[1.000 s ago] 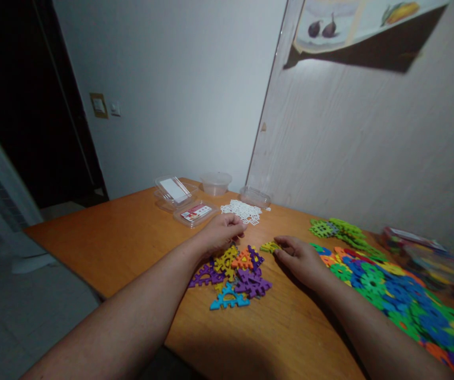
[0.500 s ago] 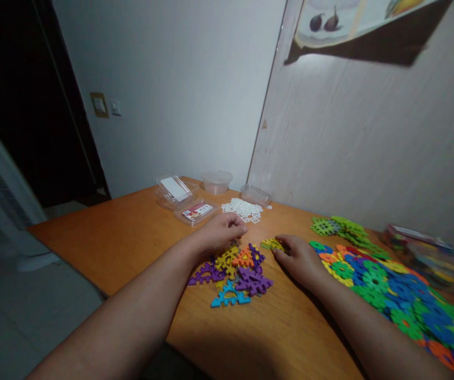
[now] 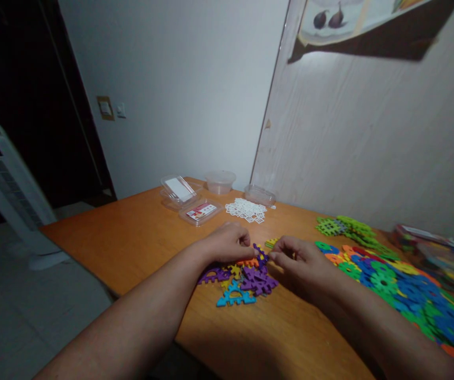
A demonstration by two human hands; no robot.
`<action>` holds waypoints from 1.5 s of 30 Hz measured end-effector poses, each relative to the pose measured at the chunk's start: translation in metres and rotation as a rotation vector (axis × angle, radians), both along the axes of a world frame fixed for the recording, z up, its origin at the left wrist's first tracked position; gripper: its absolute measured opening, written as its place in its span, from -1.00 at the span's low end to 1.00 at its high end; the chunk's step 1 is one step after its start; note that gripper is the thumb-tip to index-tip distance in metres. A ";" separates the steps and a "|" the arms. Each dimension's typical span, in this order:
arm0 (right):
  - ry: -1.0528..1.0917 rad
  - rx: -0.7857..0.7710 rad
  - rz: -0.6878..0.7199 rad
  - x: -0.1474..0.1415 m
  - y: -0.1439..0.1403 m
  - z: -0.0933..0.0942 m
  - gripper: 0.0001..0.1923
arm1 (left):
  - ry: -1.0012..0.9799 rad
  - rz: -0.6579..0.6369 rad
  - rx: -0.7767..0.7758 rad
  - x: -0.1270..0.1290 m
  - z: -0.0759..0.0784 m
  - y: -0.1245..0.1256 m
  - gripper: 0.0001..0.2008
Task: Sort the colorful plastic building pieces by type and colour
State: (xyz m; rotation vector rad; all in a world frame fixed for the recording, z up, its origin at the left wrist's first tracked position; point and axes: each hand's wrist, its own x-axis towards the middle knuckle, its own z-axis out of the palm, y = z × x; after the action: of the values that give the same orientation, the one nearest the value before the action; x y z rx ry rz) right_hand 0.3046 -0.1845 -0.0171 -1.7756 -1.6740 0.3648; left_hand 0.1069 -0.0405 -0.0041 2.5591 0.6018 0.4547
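My left hand [image 3: 230,243] is closed, fingers curled, over the pile of plastic building pieces. Its fingertips meet the orange piece [image 3: 248,262] and the edge of a dark purple piece [image 3: 262,255]; whatever it grips is hidden. Just right of that purple piece, my right hand [image 3: 300,256] has thumb and fingers drawn together in a pinch, with nothing clearly visible between them. Behind its fingertips lies a yellow piece [image 3: 271,243] on the table. Nearer to me in the pile are a purple notched piece [image 3: 259,282] and a blue triangular piece [image 3: 235,295].
Many colourful gear-shaped discs [image 3: 405,287] spread over the table's right side, with green lattice pieces [image 3: 353,229] behind. White flat pieces [image 3: 246,210] lie at the back near a clear bowl [image 3: 220,182] and a labelled clear container [image 3: 200,212]. The wooden table [image 3: 143,232] has its left edge in view.
My right hand has left the yellow piece and moved toward the pile. My left hand has shifted lower and right onto the orange piece. The view has moved slightly.
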 end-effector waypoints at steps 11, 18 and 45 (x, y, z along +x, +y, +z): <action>-0.148 -0.261 0.277 -0.022 -0.020 0.021 -0.84 | -0.085 -0.021 -0.104 0.006 -0.002 -0.002 -0.81; 0.088 -0.220 0.245 -0.010 -0.014 0.012 -0.89 | -0.268 -0.066 -0.432 0.007 -0.002 -0.006 -0.74; 0.017 0.138 -0.034 -0.017 -0.003 0.013 -0.78 | -0.440 -0.063 -0.907 0.006 0.006 -0.012 -0.73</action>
State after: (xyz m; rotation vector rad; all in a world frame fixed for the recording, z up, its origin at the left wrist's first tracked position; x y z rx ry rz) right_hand 0.2879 -0.1872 -0.0036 -1.6929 -1.6158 0.2425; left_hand 0.1126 -0.0524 0.0022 1.5506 0.4208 0.5403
